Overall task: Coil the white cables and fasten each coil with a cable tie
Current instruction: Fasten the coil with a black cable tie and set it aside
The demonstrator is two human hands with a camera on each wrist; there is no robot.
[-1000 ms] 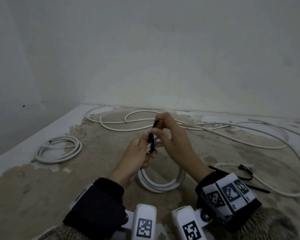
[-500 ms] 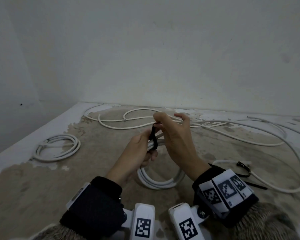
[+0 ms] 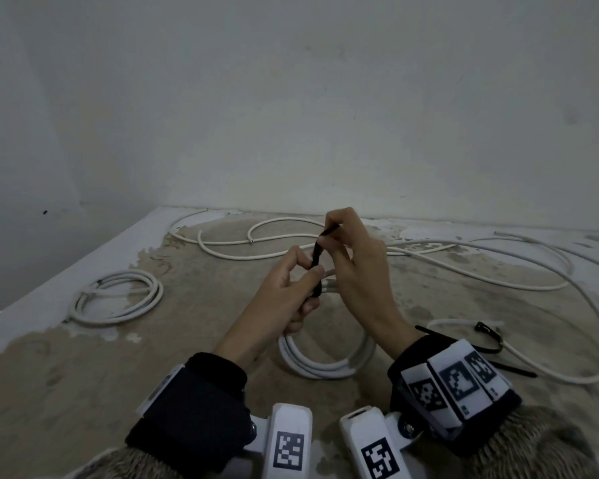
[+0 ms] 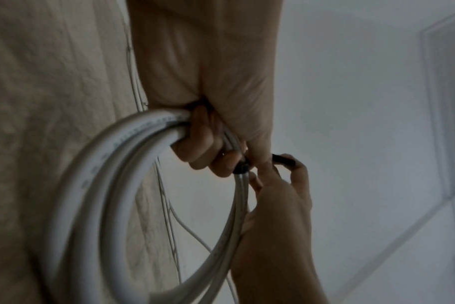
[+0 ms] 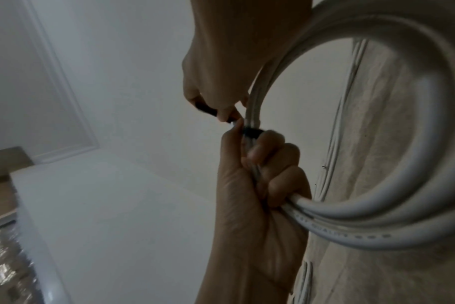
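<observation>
Worn floor [image 3: 187, 357] (patchy, pale-edged) meets plain wall [image 3: 291, 115].

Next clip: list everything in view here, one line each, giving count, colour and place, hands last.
held coil: one, white, centre, off the floor
cable tie: one, black, looped round the held coil's top
finished coil: one, white, floor, left
loose cables: several, white, floor, far and right
spare ties: at least two, black, floor, right
floor: one, beige, patchy
left hand: grips the held coil
right hand: pinches the cable tie's tail
</observation>
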